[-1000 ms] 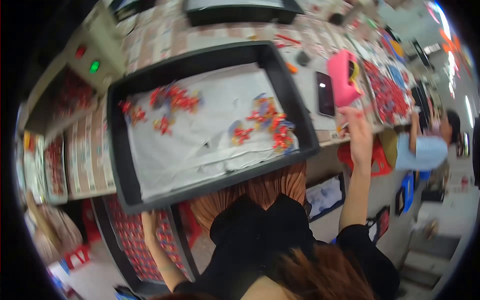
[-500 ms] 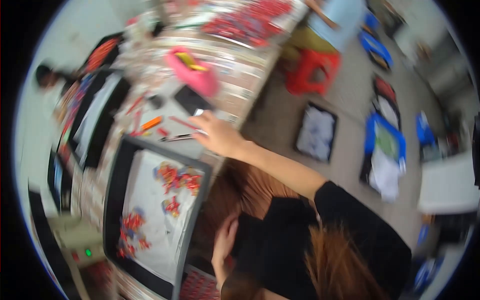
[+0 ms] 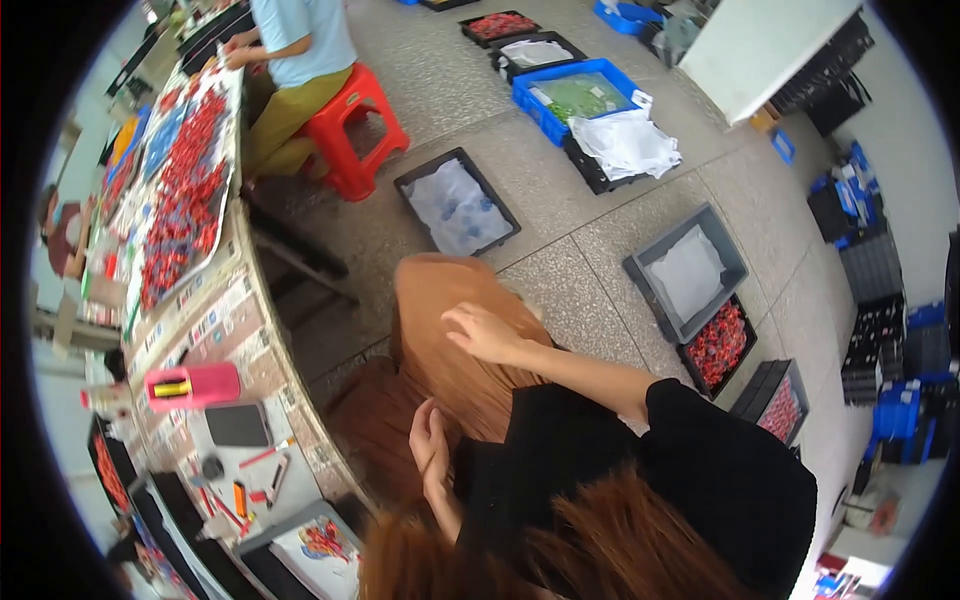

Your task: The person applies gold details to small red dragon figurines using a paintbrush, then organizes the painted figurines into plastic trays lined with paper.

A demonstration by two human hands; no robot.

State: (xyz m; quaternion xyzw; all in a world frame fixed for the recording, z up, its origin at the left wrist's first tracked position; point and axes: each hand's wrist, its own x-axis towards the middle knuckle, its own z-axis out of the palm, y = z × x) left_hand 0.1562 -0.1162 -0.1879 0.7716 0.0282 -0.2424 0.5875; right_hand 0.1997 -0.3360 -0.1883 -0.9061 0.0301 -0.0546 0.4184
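Head view: the right hand [image 3: 485, 332] hovers over the brown skirt [image 3: 450, 300], grip released, fingers loose. The left hand [image 3: 428, 445] rests on the skirt (also holding nothing), beside the bench [image 3: 250, 330] with its pink case [image 3: 195, 386].

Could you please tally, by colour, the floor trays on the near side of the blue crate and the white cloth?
Black plastic trays: 3, one lined with a white sheet and two holding small red parts
Grey plastic tray lined with a white sheet: 1
Total: 4
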